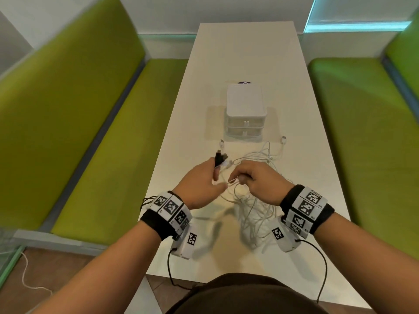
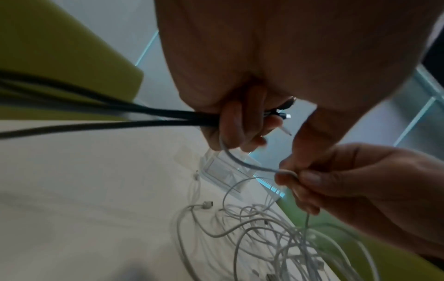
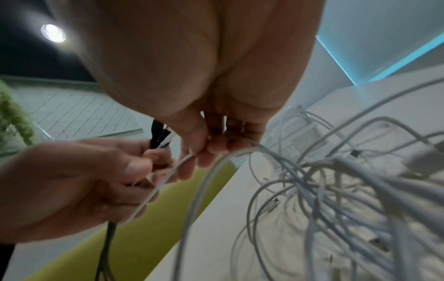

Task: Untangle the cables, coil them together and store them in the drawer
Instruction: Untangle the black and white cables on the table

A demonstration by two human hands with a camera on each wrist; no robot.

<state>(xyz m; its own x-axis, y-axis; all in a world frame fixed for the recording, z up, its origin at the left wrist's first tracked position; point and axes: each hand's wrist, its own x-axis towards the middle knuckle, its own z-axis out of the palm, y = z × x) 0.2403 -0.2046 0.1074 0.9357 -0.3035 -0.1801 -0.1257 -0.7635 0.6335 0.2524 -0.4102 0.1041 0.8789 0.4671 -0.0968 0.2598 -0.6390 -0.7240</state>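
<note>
A tangle of white cables hangs and lies on the white table below my hands. My left hand grips a bundle of cable ends, black and white, with black cables trailing out of the fist. My right hand pinches a white cable that runs from the left fist into the tangle. A small white drawer unit with its drawers closed stands farther back on the table.
Loose white cable ends with plugs lie in front of the drawer unit. Green benches flank the table on both sides. The table's near edge is close to my body.
</note>
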